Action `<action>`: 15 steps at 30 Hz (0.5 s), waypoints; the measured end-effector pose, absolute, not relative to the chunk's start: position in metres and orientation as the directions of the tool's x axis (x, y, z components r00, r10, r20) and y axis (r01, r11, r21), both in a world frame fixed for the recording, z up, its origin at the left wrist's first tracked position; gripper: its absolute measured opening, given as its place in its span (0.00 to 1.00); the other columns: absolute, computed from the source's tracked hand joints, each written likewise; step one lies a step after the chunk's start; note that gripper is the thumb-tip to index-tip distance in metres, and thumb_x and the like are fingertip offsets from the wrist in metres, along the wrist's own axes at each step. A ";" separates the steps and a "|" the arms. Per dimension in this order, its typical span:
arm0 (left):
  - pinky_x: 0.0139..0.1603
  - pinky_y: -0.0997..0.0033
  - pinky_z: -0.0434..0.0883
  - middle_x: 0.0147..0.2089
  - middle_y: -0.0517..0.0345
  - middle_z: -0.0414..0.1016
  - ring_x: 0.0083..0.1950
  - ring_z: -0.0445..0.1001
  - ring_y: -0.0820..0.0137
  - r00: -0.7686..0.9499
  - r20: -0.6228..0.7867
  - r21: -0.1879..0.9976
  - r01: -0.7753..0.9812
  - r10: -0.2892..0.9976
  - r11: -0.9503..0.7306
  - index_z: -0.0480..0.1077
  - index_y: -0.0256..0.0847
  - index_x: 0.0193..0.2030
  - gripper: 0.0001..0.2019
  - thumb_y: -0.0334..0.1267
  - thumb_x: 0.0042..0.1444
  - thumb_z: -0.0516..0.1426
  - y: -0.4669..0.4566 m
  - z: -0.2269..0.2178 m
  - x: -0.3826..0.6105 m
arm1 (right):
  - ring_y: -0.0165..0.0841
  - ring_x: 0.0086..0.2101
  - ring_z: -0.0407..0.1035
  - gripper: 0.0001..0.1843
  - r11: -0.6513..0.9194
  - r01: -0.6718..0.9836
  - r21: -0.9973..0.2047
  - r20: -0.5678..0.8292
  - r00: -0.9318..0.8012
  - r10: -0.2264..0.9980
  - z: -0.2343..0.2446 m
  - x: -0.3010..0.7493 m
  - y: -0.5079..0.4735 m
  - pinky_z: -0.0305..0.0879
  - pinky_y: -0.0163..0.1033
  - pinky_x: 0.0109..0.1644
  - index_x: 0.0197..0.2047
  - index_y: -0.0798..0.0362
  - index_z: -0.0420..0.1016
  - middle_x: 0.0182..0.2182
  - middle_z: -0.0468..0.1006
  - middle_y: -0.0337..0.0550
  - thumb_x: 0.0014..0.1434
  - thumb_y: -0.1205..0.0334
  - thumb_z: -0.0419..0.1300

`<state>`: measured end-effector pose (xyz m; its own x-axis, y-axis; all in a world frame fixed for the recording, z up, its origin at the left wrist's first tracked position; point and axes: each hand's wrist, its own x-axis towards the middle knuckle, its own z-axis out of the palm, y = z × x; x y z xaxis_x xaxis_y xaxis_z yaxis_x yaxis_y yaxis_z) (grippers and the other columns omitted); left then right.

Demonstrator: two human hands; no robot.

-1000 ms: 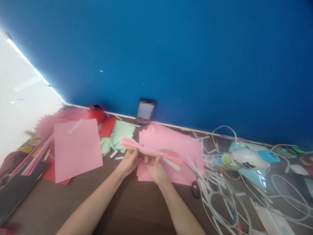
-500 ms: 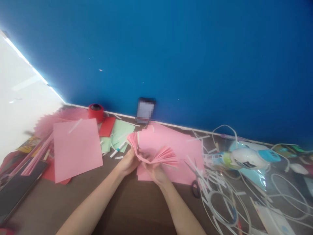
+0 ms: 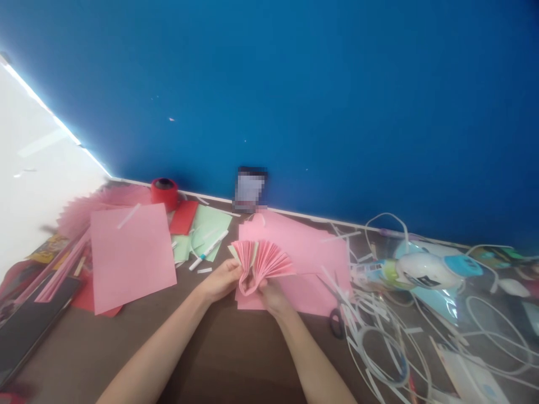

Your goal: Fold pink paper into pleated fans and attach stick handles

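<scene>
A pleated pink paper fan (image 3: 269,259) is held up between my two hands, bent at its middle into a narrow U with both pleated ends fanned out at the top. Pale yellow-green edging shows along its left part. My left hand (image 3: 223,279) pinches the fan's left side, fingers closed. On the other side, my right hand (image 3: 273,296) grips near the bend, its fingertips partly hidden behind the paper. Beneath and behind the fan lie pink paper sheets (image 3: 315,252). To the left of the fan rests a white marker (image 3: 208,251) on green paper (image 3: 214,221).
Scissors (image 3: 337,322) lie by the pink sheets, next to tangled white cables and paper strips (image 3: 379,336). A glue bottle (image 3: 433,272) is at right. Red tape (image 3: 164,193), another pink sheet (image 3: 132,258) and a dark phone-like slab (image 3: 37,320) are at left.
The fan has gone from a stretched, shallow curve to a tight U, its two pleated ends now upright and close together. My left hand has shifted slightly; my right hand has turned inward.
</scene>
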<state>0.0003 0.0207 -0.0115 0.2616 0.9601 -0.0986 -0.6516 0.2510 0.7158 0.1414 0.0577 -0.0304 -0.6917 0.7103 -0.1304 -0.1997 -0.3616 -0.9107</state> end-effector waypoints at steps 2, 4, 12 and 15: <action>0.27 0.74 0.58 0.18 0.59 0.65 0.21 0.62 0.76 0.272 -0.098 0.741 -0.622 0.957 0.252 0.69 0.34 0.19 0.20 0.52 0.43 0.60 0.020 -0.010 0.000 | 0.39 0.33 0.71 0.26 -0.378 -0.184 -0.907 -0.148 -0.702 0.697 -0.027 0.141 0.058 0.68 0.44 0.37 0.22 0.54 0.71 0.25 0.75 0.44 0.36 0.37 0.64; 0.27 0.74 0.58 0.18 0.59 0.65 0.21 0.63 0.75 0.288 -0.097 0.760 -0.597 0.953 0.258 0.69 0.33 0.20 0.20 0.52 0.44 0.60 0.020 -0.011 0.000 | 0.39 0.32 0.71 0.25 -0.398 -0.190 -0.897 -0.164 -0.694 0.701 -0.025 0.140 0.058 0.68 0.45 0.37 0.23 0.54 0.72 0.24 0.75 0.44 0.36 0.38 0.65; 0.35 0.73 0.61 0.28 0.55 0.70 0.29 0.67 0.74 0.059 -0.169 0.664 -0.731 0.984 0.158 0.71 0.33 0.36 0.15 0.46 0.52 0.57 0.028 -0.009 0.006 | 0.32 0.28 0.68 0.22 -0.452 -0.354 -0.819 -0.195 -0.568 0.799 -0.039 0.142 0.064 0.67 0.39 0.33 0.29 0.51 0.73 0.26 0.74 0.40 0.37 0.43 0.68; 0.36 0.72 0.62 0.33 0.53 0.71 0.32 0.69 0.73 0.006 -0.188 0.682 -0.719 0.982 0.135 0.69 0.34 0.42 0.17 0.46 0.51 0.58 0.028 -0.013 0.005 | 0.28 0.26 0.67 0.17 -0.383 -0.304 -0.872 -0.202 -0.489 0.848 -0.047 0.143 0.065 0.67 0.37 0.31 0.31 0.53 0.73 0.26 0.73 0.39 0.48 0.47 0.63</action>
<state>0.0053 0.0279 -0.0127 0.0063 0.9821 -0.1881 -0.7186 0.1353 0.6821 0.1429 0.0653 -0.0469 -0.4893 0.8484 -0.2022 -0.3035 -0.3830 -0.8724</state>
